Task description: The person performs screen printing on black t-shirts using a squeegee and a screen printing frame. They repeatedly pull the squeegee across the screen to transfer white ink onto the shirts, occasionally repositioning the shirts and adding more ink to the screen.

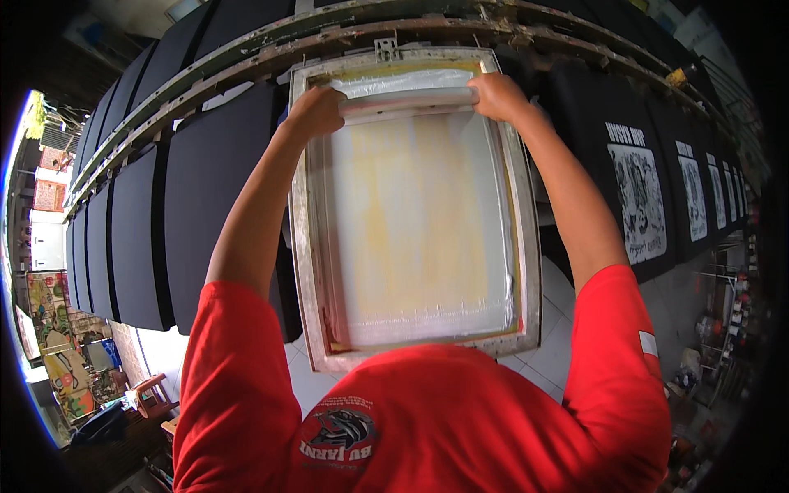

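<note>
A screen printing frame [301, 246] lies in front of me, its mesh [419, 222] smeared with whitish ink and showing faint yellow patches. Across the far end of the mesh stands a long squeegee [408, 102]. My left hand [319, 112] is closed round its left end, and my right hand [498, 96] grips the right end. White ink [394, 80] is heaped on the mesh beyond the squeegee. Whatever lies beneath the screen is hidden.
Black shirts [215, 177] on boards line up to the left. On the right, black shirts [637, 181] carry white prints. A long metal rail [329, 31] runs behind the screen. Pale floor tiles [546, 349] show below, and a wooden stool [154, 396] stands at lower left.
</note>
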{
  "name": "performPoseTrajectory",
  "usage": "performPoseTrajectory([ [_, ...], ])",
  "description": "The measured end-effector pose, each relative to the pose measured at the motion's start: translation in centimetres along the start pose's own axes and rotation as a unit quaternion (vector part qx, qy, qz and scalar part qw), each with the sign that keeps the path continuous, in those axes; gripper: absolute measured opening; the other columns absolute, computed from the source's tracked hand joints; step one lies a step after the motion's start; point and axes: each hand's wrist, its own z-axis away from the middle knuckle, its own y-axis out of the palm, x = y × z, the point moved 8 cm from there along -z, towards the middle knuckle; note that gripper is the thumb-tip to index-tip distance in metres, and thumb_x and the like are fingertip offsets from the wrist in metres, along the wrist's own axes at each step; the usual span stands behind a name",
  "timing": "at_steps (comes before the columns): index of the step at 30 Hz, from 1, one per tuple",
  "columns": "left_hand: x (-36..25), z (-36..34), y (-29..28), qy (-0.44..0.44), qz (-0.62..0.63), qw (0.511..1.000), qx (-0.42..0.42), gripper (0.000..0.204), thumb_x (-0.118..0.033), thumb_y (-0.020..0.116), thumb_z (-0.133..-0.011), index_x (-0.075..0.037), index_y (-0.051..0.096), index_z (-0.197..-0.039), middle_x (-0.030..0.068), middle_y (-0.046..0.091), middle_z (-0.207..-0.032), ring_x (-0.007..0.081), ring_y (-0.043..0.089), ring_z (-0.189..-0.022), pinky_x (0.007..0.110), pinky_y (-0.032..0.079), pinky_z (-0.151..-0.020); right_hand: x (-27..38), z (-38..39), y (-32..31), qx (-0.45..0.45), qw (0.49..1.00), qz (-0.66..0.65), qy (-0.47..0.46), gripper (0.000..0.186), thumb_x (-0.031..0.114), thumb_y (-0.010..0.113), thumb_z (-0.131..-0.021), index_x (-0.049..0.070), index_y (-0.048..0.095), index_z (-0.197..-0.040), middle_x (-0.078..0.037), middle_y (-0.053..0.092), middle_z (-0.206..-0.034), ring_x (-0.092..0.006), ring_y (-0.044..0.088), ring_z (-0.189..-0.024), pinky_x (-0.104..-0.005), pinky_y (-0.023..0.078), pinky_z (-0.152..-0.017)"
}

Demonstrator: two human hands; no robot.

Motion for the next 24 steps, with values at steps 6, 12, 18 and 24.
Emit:
performPoseTrajectory([
  [6, -7.4, 14.8, 2.5, 0.003, -0.005, 1.0, 0.01, 0.03, -0.012, 0.061, -0.073, -0.009, 0.069, -0.102, 0.0167, 0.07, -0.087, 0.0341, 0.069, -0.085, 0.044, 0.056, -0.074, 6.9, 15.3, 0.5, 0.002, 1.0, -0.002, -0.009, 0.014, 0.004, 0.063, -0.069, 0.007, 0.061, -0.082, -0.017, 0.064, -0.079, -0.0391, 0.064, -0.081, -0.049, 0.051, -0.071],
  [12, -15.6, 33.0, 6.6, -0.014, 0.107, 0.994, 0.014, 0.041, -0.011, 0.072, -0.069, -0.009, 0.067, -0.11, 0.0115, 0.068, -0.109, 0.0293, 0.066, -0.1, 0.04, 0.055, -0.083, 16.4, 35.0, 1.0, 0.035, 0.999, 0.008, 0.014, 0.035, 0.003, 0.066, -0.075, 0.007, 0.066, -0.109, -0.009, 0.068, -0.102, -0.0282, 0.066, -0.096, -0.0398, 0.055, -0.084],
  [18, -17.4, 37.4, 6.8, 0.02, 0.159, 0.984, -0.077, 0.031, -0.009, 0.07, -0.069, -0.007, 0.069, -0.1, 0.0111, 0.07, -0.1, 0.03, 0.066, -0.095, 0.04, 0.056, -0.08, 18.8, 38.6, -0.6, 0.055, 0.997, -0.025, 0.047, 0.021, 0.007, 0.068, -0.073, 0.007, 0.067, -0.095, -0.01, 0.068, -0.096, -0.0299, 0.067, -0.092, -0.0417, 0.055, -0.079],
  [24, -15.5, 33.2, 6.2, -0.035, 0.119, 0.992, 0.031, 0.027, -0.007, 0.066, -0.071, -0.01, 0.069, -0.098, 0.0141, 0.069, -0.088, 0.0348, 0.067, -0.084, 0.044, 0.055, -0.074, 16.2, 33.9, -0.3, 0.128, 0.99, -0.01, 0.058, 0.016, 0.009, 0.07, -0.07, 0.006, 0.061, -0.083, -0.014, 0.067, -0.09, -0.0349, 0.067, -0.082, -0.0465, 0.054, -0.072],
])
